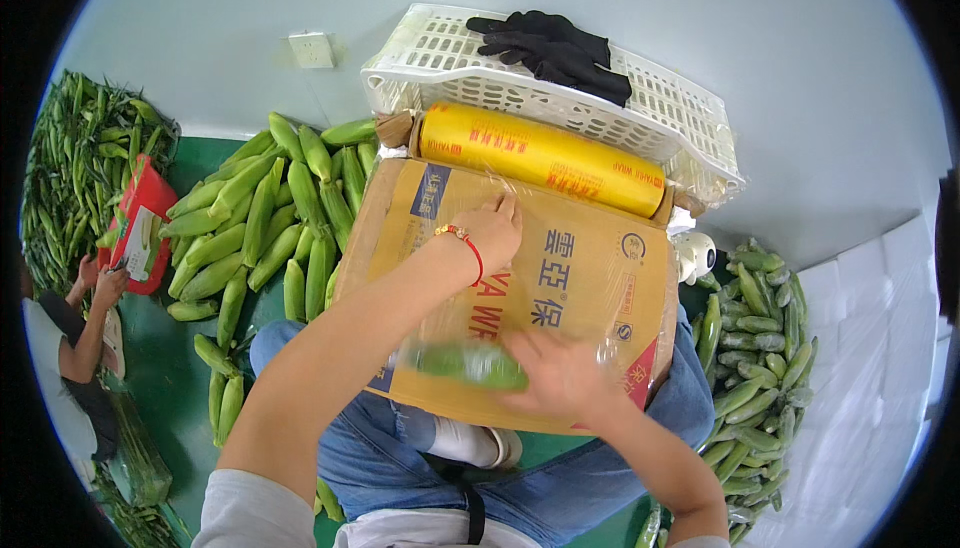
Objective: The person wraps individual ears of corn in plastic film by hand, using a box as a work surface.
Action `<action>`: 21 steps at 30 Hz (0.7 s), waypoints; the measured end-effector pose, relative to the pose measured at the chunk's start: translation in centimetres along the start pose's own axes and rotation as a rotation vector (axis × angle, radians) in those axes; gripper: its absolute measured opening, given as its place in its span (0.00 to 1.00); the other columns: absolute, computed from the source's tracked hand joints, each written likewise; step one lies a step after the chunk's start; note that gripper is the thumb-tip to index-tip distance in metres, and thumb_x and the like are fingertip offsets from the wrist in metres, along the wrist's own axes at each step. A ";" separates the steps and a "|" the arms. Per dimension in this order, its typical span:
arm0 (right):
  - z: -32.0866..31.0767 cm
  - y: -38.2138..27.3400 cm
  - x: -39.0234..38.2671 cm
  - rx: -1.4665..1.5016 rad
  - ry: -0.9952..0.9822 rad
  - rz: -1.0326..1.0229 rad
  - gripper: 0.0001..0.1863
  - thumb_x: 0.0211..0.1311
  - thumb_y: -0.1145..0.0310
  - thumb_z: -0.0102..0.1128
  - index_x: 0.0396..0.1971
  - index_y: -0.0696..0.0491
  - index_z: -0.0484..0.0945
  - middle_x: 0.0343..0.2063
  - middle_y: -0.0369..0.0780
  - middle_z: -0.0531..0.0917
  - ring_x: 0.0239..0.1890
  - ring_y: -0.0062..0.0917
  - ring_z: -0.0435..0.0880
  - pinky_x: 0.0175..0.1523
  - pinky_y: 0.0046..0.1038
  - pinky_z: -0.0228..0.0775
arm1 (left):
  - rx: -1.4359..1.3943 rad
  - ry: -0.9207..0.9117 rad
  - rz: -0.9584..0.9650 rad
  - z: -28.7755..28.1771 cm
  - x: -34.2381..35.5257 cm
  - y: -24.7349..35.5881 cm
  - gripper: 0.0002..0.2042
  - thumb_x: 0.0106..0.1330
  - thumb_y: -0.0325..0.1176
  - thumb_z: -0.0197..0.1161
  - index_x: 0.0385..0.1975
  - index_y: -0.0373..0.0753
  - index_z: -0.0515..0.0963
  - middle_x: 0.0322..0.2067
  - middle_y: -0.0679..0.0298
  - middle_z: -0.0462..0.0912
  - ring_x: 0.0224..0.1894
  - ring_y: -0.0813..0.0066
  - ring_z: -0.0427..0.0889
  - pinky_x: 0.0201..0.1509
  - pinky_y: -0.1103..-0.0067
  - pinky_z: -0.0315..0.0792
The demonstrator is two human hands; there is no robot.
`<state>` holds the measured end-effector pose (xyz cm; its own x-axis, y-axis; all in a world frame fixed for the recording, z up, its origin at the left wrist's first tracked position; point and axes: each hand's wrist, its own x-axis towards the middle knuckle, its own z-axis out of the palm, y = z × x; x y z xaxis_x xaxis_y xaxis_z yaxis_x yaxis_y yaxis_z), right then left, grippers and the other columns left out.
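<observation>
My left hand (493,235), with a red string bracelet at the wrist, reaches over the cardboard box (610,248) on my lap. Its fingers are pressed together on clear cling film (505,186) near the yellow roll. Lower down, my right hand (565,376) is smeared by motion and seems to grip one end of a green ear of corn (465,365). The ear is blurred too, just above the box's near part, with a shiny film look around it. At the box's far edge lies the yellow cling film roll (540,156).
A white plastic crate (420,48) with black gloves (560,53) on it stands by the wall. Unwrapped corn (245,203) lies left; wrapped green produce (755,368) is piled right. Far left, another person's hands (105,283) are at a red basket (148,223) beside green peppers (85,168).
</observation>
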<state>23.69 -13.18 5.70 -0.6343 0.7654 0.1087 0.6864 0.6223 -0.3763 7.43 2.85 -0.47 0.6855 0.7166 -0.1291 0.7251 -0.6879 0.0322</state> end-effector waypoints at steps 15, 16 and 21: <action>5.5 -10.3 -9.0 2.943 -0.542 0.259 0.46 0.52 0.25 0.40 0.44 0.58 0.73 0.26 0.47 0.73 0.15 0.31 0.72 0.16 0.27 0.64 | -2.029 0.612 -0.086 -1.7 -17.6 13.4 0.27 0.62 0.38 0.61 0.61 0.47 0.62 0.54 0.48 0.69 0.56 0.51 0.72 0.57 0.56 0.69; 6.0 -10.9 -8.1 3.011 -0.527 0.163 0.46 0.54 0.25 0.39 0.46 0.59 0.73 0.28 0.48 0.74 0.15 0.32 0.72 0.16 0.28 0.64 | -2.292 0.536 -0.092 -1.7 -17.7 13.4 0.25 0.62 0.38 0.61 0.59 0.46 0.61 0.49 0.50 0.71 0.50 0.53 0.75 0.53 0.58 0.72; 1.7 -9.1 -9.7 1.978 -0.142 0.920 0.33 0.62 0.47 0.57 0.54 0.62 0.68 0.29 0.42 0.76 0.17 0.22 0.72 0.19 0.22 0.63 | -2.091 0.718 -0.569 -1.8 -19.2 12.6 0.10 0.72 0.38 0.48 0.48 0.43 0.63 0.35 0.59 0.73 0.34 0.67 0.78 0.40 0.70 0.78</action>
<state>23.00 -26.59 6.52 -0.5132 0.5954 -0.6182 -0.3624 -0.8032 -0.4727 3.52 -19.32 4.18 0.0115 0.9672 -0.2539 -0.4986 0.2256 0.8369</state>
